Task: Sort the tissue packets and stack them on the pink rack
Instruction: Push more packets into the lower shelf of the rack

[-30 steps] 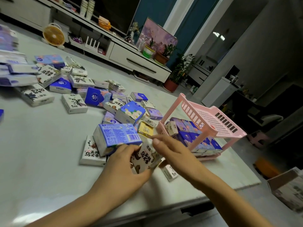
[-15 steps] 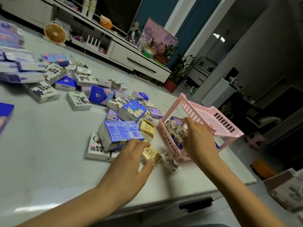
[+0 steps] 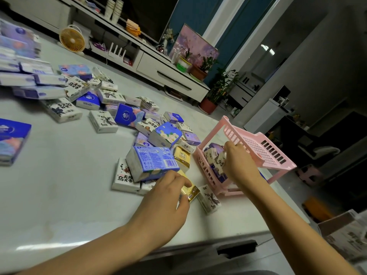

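The pink rack stands at the table's right end, its lower tier holding several white and blue tissue packets. My right hand reaches into that lower tier and grips a white packet with black lettering. My left hand lies on the table to the left of the rack, its thumb and fingers pinching a small gold packet. A large blue-and-white packet lies just beyond my left hand. A white packet with a dark drawing lies between my left hand and the rack.
Many loose packets, white, blue and purple, are scattered over the pale table from the middle to the far left. A large blue packet lies at the left edge. A cardboard box sits on the floor to the right.
My right hand carried the white packet from in front of me into the rack's lower tier. My left hand let that packet go and took hold of the gold packet.
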